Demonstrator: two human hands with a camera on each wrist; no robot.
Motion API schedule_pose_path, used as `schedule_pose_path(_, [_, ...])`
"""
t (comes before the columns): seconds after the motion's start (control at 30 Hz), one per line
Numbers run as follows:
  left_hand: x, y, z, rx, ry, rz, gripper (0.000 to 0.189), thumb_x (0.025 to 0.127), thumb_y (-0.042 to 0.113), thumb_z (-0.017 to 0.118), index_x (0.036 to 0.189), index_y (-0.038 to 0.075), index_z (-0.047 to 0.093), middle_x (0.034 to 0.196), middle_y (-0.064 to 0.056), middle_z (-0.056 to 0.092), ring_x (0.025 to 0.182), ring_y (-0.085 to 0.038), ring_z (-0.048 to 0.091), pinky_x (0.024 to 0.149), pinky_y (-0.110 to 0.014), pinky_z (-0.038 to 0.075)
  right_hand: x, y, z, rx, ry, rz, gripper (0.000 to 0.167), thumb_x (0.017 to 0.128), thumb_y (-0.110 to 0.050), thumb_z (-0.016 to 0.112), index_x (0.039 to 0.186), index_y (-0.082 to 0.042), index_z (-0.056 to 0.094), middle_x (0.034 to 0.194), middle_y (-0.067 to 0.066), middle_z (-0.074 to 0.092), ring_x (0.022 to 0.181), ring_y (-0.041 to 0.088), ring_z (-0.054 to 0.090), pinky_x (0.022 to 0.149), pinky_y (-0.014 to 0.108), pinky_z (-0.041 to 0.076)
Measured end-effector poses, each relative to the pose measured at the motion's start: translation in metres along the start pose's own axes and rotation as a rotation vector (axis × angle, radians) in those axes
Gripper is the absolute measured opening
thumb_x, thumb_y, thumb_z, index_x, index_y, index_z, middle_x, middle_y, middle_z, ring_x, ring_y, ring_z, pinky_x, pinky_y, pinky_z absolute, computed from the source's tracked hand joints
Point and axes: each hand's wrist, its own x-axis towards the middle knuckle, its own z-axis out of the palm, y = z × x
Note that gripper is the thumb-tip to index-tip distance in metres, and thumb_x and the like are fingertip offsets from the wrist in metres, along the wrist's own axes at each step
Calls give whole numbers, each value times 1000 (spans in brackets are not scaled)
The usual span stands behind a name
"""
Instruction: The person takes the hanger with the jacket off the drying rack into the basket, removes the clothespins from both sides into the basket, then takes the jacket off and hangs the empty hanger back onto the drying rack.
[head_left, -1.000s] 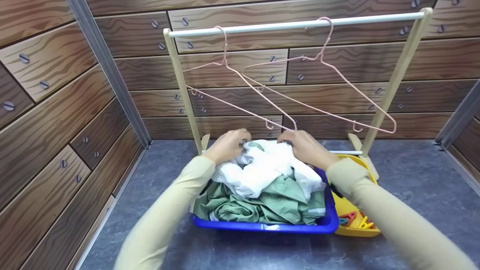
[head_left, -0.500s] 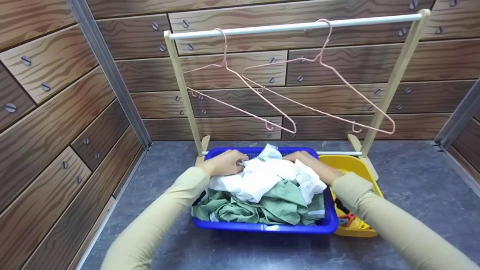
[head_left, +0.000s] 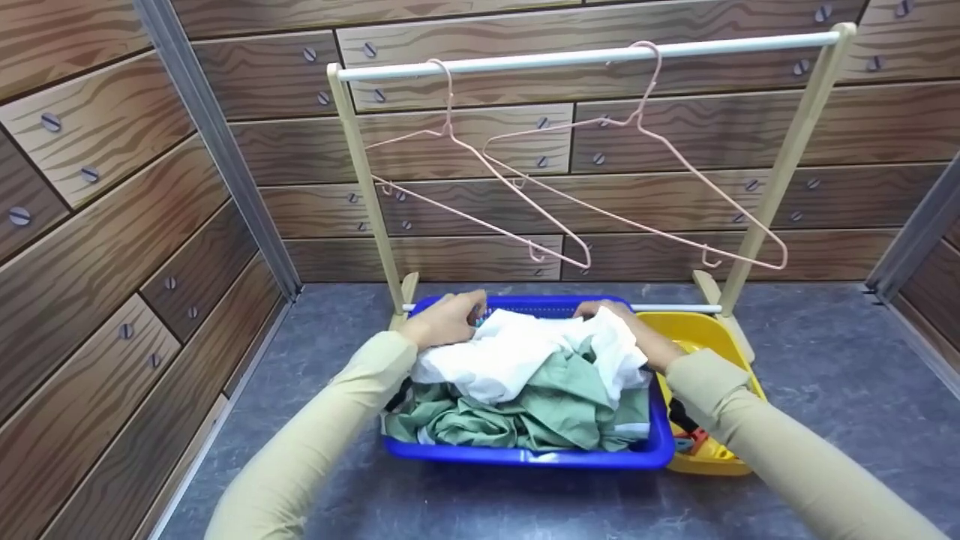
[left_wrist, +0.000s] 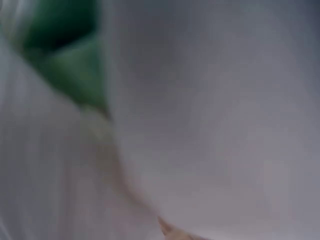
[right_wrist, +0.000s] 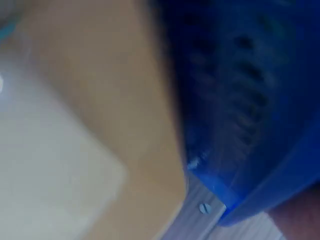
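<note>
A crumpled white garment (head_left: 510, 352) lies over green clothes (head_left: 577, 390) in a blue basket (head_left: 525, 456). My left hand (head_left: 442, 321) holds the white garment by its far left edge, fingers bent. Across from it, my right hand (head_left: 619, 322) grips the far right part, its fingertips partly hidden behind the raised cloth. Blurred white cloth (left_wrist: 210, 125) fills most of the left wrist view, with a bit of green fabric (left_wrist: 75, 70) beside it. The basket's slotted wall (right_wrist: 250, 90) shows in the right wrist view.
Two pink hangers (head_left: 517, 196) (head_left: 675, 154) hang from the white bar (head_left: 540, 60) of a wooden-sided rack (head_left: 795, 157) behind the basket. A yellow tub (head_left: 712, 466) with red and yellow clothespins (head_left: 709, 444) stands against the basket's right side, under my right forearm.
Both hands have come down and nearer from the basket's far side. The white garment has been lowered and spread flatter between them, so the basket's far rim now shows.
</note>
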Motion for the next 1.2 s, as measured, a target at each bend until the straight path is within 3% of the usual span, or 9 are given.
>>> schedule_pose_path(0.17, [-18, -14, -15, -60, 138, 73, 3, 91, 3, 61, 94, 3, 63, 88, -5, 65, 83, -20, 60, 80, -37, 50, 3, 2, -15, -137, 78, 20, 24, 88, 6, 56, 110, 5, 65, 105, 17, 68, 99, 34, 62, 90, 48, 47])
schedule_pose_path(0.33, [-59, -25, -35, -73, 274, 97, 8, 93, 0, 59, 99, 4, 64, 96, -10, 67, 92, -25, 63, 85, -42, 51, -19, -14, -28, -234, 170, 116, 23, 99, -13, 58, 119, -7, 67, 115, 11, 68, 102, 29, 64, 86, 48, 51])
schedule_pose_path(0.47, [-103, -20, -34, -45, 201, 47, 51, 84, -15, 55, 126, 13, 60, 127, -3, 59, 111, -24, 59, 92, -37, 49, -49, -36, -23, -221, 186, 134, 34, 103, -31, 52, 131, -14, 63, 122, 5, 66, 97, 23, 64, 80, 42, 53])
schedule_pose_path(0.57, [-135, -15, -22, 56, 100, 37, 89, 76, -23, 55, 147, 31, 44, 154, 5, 35, 119, -23, 55, 89, -32, 50, -71, -47, -16, -150, 201, 147, 39, 103, -34, 52, 139, -20, 56, 129, 4, 62, 94, 21, 64, 75, 37, 54])
schedule_pose_path(0.67, [-157, -14, -10, 143, 59, 84, 109, 70, -26, 57, 153, 40, 30, 162, 7, 14, 124, -27, 52, 76, -30, 54, -89, -54, -7, -131, 204, 111, 50, 99, -28, 60, 147, -21, 46, 138, 6, 56, 95, 19, 65, 75, 36, 56])
schedule_pose_path(0.73, [-166, -15, -4, 147, 43, 110, 112, 68, -24, 63, 154, 39, 28, 163, 3, 16, 131, -30, 45, 80, -33, 54, -99, -57, 2, -210, 205, 57, 63, 94, -29, 68, 150, -21, 41, 145, 7, 49, 107, 21, 62, 85, 40, 53])
schedule_pose_path(0.9, [-171, -18, -1, 67, -3, 128, 102, 72, -14, 75, 153, 34, 34, 158, -3, 29, 140, -30, 33, 99, -44, 44, -110, -60, 30, -457, 231, -119, 85, 81, -42, 80, 152, -20, 38, 151, 7, 42, 130, 29, 47, 99, 51, 42])
schedule_pose_path(1.03, [-167, -21, -7, 31, -22, 121, 94, 74, -23, 64, 149, 30, 42, 155, -2, 34, 140, -26, 33, 102, -43, 42, -105, -57, 50, -572, 265, -226, 80, 78, -44, 82, 147, -25, 47, 148, 6, 45, 126, 30, 51, 90, 50, 50])
schedule_pose_path(1.2, [-160, -21, -8, 178, -1, 186, 92, 70, -25, 52, 146, 26, 47, 145, -4, 46, 133, -25, 43, 107, -45, 36, -94, -51, 65, -656, 327, -294, 64, 73, -29, 86, 132, -27, 63, 136, 8, 57, 113, 29, 59, 83, 48, 53])
